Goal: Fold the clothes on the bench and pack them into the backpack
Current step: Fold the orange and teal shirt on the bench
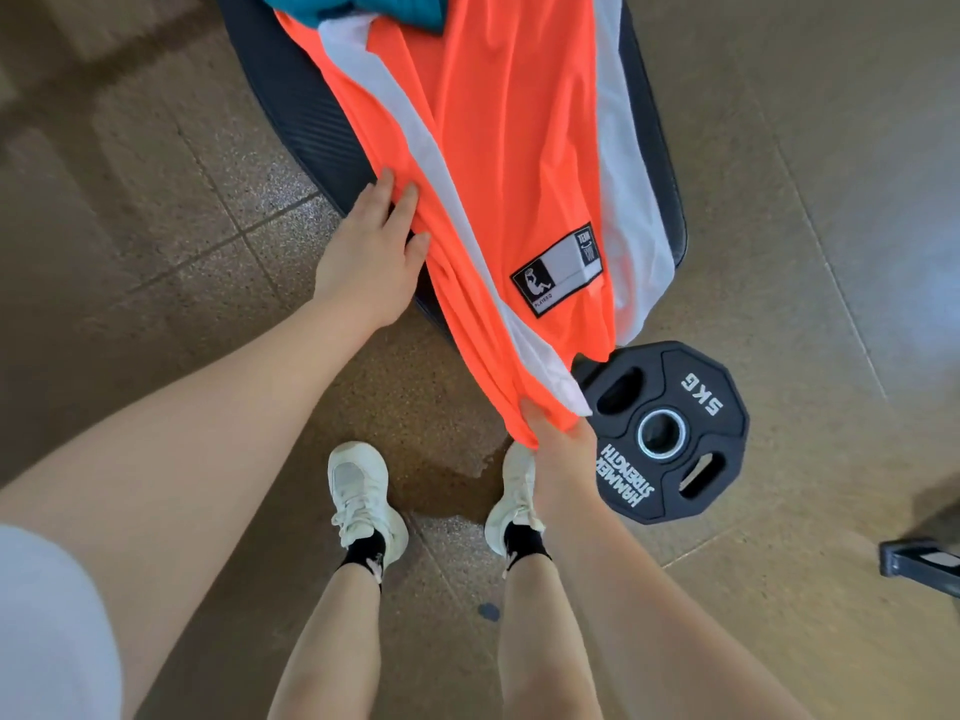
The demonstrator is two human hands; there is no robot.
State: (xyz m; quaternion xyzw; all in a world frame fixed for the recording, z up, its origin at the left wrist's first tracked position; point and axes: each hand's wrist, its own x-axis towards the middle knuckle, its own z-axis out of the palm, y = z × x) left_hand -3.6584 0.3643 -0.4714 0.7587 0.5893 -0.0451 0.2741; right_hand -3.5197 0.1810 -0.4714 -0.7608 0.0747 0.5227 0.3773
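An orange jersey (509,163) with white side stripes and a black-and-white patch lies lengthwise on the black padded bench (306,127), its lower end hanging off the near end. My left hand (374,246) grips the jersey's left edge, fingers curled into the fabric. My right hand (556,449) pinches the jersey's bottom hem below the bench end, above my right shoe. A teal garment (358,5) lies at the far end of the bench, partly under the jersey. The backpack is out of view.
A black 5 kg weight plate (670,433) lies flat on the tiled floor just right of my right hand. My two white shoes (363,496) stand in front of the bench. A dark metal frame foot (919,563) shows at the right edge.
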